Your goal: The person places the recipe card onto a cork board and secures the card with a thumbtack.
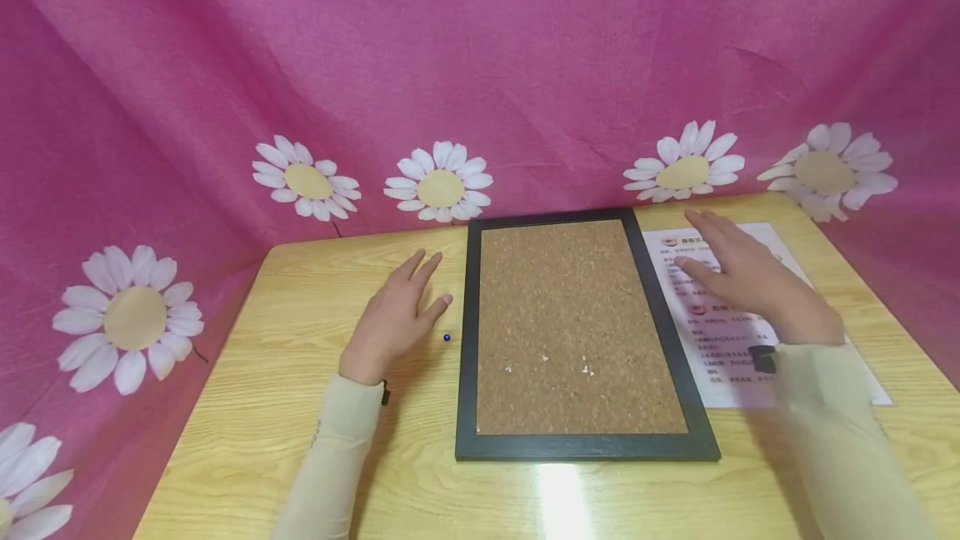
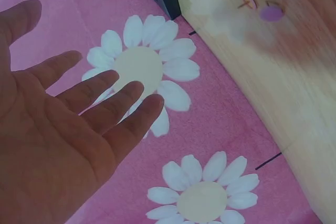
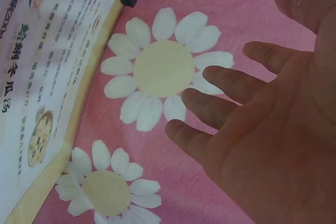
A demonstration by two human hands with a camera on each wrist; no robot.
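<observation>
A cork board (image 1: 570,307) in a black frame (image 1: 467,340) lies on the table between the two hands. To its left, my left hand (image 1: 390,319) is held with fingers extended and nothing in them. My right hand (image 1: 750,277) hovers over a printed sheet (image 1: 738,390) at the board's right, its fingers also straight and holding nothing. Just off the left thumb sits a tiny round blue object (image 1: 447,337). The left wrist view shows thumbtacks, a purple one (image 2: 272,12) and a pinkish one (image 2: 249,1), on the table; the left hand hides them in the head view.
Small white specks (image 1: 587,369) dot the lower part of the cork. The wooden table (image 1: 300,290) backs onto a pink cloth (image 1: 480,48) with daisies, which also hangs at both sides. Text and food pictures cover the sheet.
</observation>
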